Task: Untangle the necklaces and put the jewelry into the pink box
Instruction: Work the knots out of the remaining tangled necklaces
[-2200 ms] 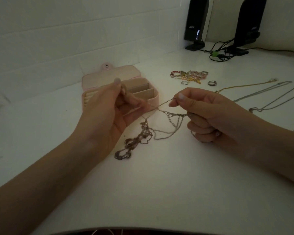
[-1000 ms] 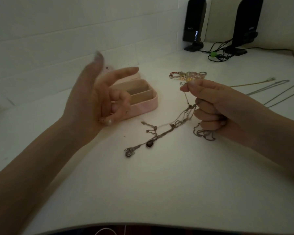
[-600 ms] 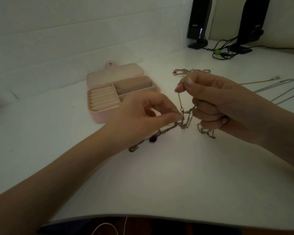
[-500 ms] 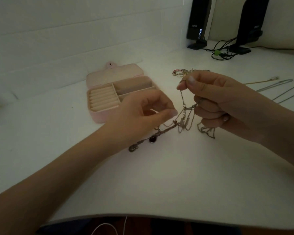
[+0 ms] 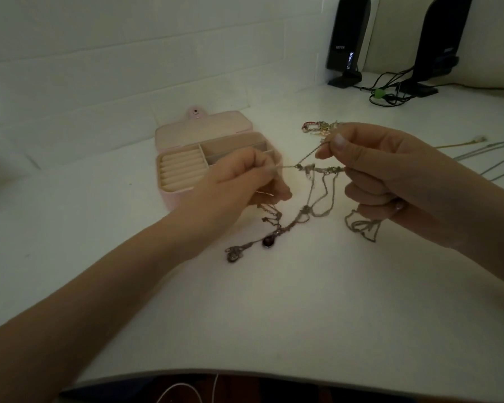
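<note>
Sitting on the white table (image 5: pixel 274 315), the pink box (image 5: pixel 181 175) is open at the far left. The left hand (image 5: pixel 239 184) pinches one thin chain tight. The right hand (image 5: pixel 384 181) pinches the tangled chains (image 5: pixel 314 199) near the knot, fingers curled. The chains hang between both hands, and a dark red stone (image 5: pixel 268 241) rests on the table below.

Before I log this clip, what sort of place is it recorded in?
Probably a home desk against a white wall. Two black desktop speakers stand with tangled cables at the back, and a pink box lies open on the white tabletop among necklaces.
</note>
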A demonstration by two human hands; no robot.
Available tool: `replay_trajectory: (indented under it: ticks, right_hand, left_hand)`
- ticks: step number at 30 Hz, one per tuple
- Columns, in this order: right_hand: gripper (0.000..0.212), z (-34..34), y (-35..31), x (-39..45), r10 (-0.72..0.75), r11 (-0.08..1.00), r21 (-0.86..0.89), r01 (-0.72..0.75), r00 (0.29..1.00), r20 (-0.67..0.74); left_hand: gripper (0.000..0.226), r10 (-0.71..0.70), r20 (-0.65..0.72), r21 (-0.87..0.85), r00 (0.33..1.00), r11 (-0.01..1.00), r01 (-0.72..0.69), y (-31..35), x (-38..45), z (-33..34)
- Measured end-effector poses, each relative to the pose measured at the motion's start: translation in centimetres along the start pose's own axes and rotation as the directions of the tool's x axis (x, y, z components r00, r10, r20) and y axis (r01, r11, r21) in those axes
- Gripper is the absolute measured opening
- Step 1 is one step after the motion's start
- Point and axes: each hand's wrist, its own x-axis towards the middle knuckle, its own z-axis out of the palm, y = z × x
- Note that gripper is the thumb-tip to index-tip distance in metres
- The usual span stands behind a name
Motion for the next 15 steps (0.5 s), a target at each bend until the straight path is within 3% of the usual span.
replay_trajectory:
  ticks: [3, 11, 15]
  right_hand:
    - [0.018, -0.2, 0.0, 0.1, 0.004, 1.000, 0.010, -0.004, 1.000, -0.030]
    - [0.018, -1.1, -0.5, 0.3, 0.006, 0.997, 0.078, 0.010, 0.981, -0.196]
    - [0.019, -1.3, -0.3, 0.5, -0.015, 0.995, 0.093, 0.043, 0.960, -0.279]
  left_hand:
    - [0.026, -0.078, -0.044, -0.134, 0.996, 0.988, 0.072, 0.4, 0.2, -0.4]
    - [0.022, -0.118, -0.288, -0.076, 0.950, 0.992, 0.100, 0.7, 0.3, -2.0]
    - [0.022, -0.071, -0.326, -0.059, 0.943, 0.997, 0.055, 0.5, 0.0, -1.2]
